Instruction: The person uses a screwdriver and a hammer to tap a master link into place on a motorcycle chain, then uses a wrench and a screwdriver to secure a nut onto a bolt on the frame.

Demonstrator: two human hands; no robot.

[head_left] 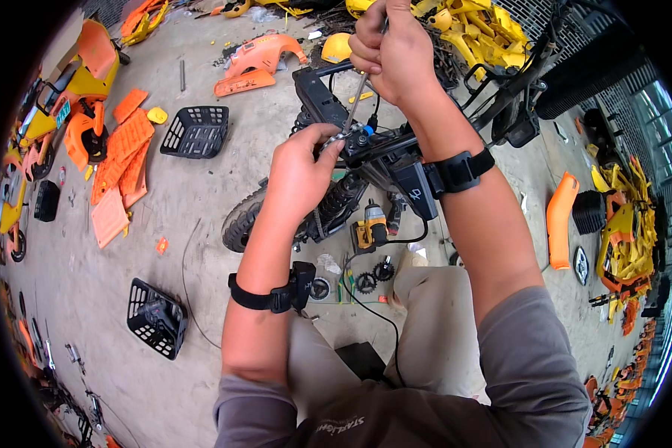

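Observation:
My right hand [396, 56] is raised at the top of the view, its fingers wrapped round the upper end of a thin metal rod tool [356, 104], whose handle is hidden in the fist. The rod slants down to the black frame of a stripped two-wheeler [377, 149]. Beside the rod's lower end, my left hand [300, 168] pinches a small silvery part [339, 137] that looks like a bit of chain; the fingertips partly cover it. A blue fitting [366, 130] sits right by it. The vehicle's black tyre [245, 220] shows beyond my left forearm.
A yellow-and-black power drill [370, 228] stands below the frame, near toothed sprockets [366, 283] between my legs. Black plastic baskets [196, 132] lie on the left floor. Orange panels [123, 157] lie farther left; yellow panels [485, 30] are heaped at the back. A black cable [381, 317] runs by my lap.

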